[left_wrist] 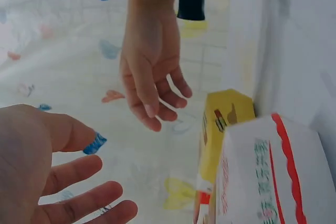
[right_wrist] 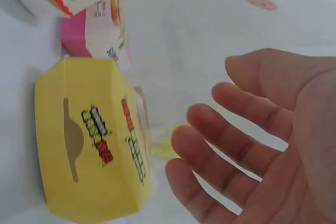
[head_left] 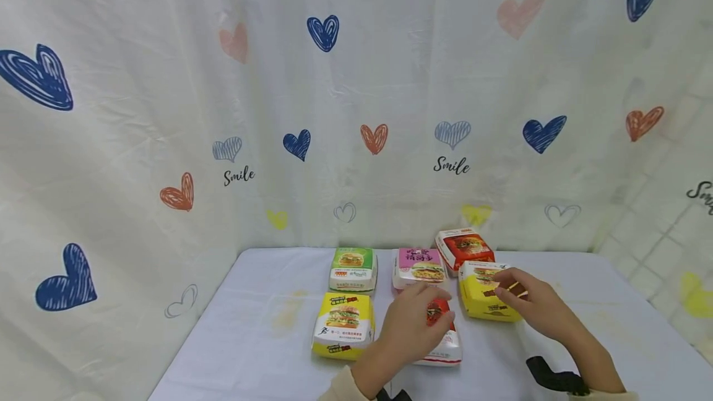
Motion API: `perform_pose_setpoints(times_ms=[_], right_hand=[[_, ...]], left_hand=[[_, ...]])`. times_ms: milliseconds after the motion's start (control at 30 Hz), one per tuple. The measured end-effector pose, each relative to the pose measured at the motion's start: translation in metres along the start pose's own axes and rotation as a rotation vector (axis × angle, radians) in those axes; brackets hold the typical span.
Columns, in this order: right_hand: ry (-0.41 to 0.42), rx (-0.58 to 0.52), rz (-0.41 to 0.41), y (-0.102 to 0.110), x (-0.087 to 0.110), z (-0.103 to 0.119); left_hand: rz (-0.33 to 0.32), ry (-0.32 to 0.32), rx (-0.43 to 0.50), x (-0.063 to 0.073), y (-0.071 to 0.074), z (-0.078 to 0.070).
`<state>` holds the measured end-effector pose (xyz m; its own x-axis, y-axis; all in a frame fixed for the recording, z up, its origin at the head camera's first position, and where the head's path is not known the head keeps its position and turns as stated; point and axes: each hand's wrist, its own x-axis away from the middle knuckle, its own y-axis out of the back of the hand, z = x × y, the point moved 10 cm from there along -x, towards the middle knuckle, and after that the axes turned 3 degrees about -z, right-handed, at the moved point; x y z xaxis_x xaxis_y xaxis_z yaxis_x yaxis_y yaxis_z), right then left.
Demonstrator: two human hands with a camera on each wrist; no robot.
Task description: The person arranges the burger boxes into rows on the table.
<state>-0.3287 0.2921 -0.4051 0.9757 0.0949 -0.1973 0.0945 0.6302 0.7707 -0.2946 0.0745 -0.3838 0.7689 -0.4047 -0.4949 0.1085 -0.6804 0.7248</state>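
Over a white-and-red burger box (head_left: 445, 351) hovers my left hand (head_left: 409, 323), its fingers loosely bent and holding nothing; it hides much of that box in the head view. My right hand (head_left: 535, 302) hangs beside the right yellow burger box (head_left: 483, 293), fingers spread and relaxed. In the right wrist view a gap shows between those fingers and the yellow box (right_wrist: 89, 145). The left wrist view has the white box (left_wrist: 273, 177) below my left hand (left_wrist: 68, 171), apart from it.
Behind these stand a pink burger box (head_left: 419, 265) and a tilted red one (head_left: 465, 247). To the left, a green box (head_left: 353, 270) sits behind another yellow box (head_left: 343, 327). A white curtain with hearts (head_left: 345, 91) borders the white-covered table (head_left: 245, 327).
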Motion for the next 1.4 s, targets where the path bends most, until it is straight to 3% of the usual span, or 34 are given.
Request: perform_pose_setpoints(times_ms=[267, 500, 600, 833, 1100, 1400], right_hand=[[0.012, 0.025, -0.117, 0.015, 0.0, -0.017], [-0.026, 0.016, -0.128, 0.017, -0.002, -0.035], [-0.052, -0.002, -0.109, 0.015, -0.003, -0.044], [-0.086, -0.044, -0.049, 0.005, -0.002, -0.064], [-0.169, -0.082, 0.085, -0.01, -0.001, -0.082], [-0.182, -0.064, 0.089, -0.004, 0.006, -0.086]], left_hand=[[-0.029, 0.188, 0.153, -0.028, -0.021, -0.017], [-0.082, 0.328, 0.235, -0.041, -0.047, -0.024], [-0.055, 0.399, 0.236, -0.043, -0.064, -0.022], [0.085, 0.55, 0.25, -0.04, -0.105, -0.016], [0.146, 0.614, 0.279, -0.032, -0.139, -0.009], [0.193, 0.598, 0.24, -0.025, -0.155, -0.011]])
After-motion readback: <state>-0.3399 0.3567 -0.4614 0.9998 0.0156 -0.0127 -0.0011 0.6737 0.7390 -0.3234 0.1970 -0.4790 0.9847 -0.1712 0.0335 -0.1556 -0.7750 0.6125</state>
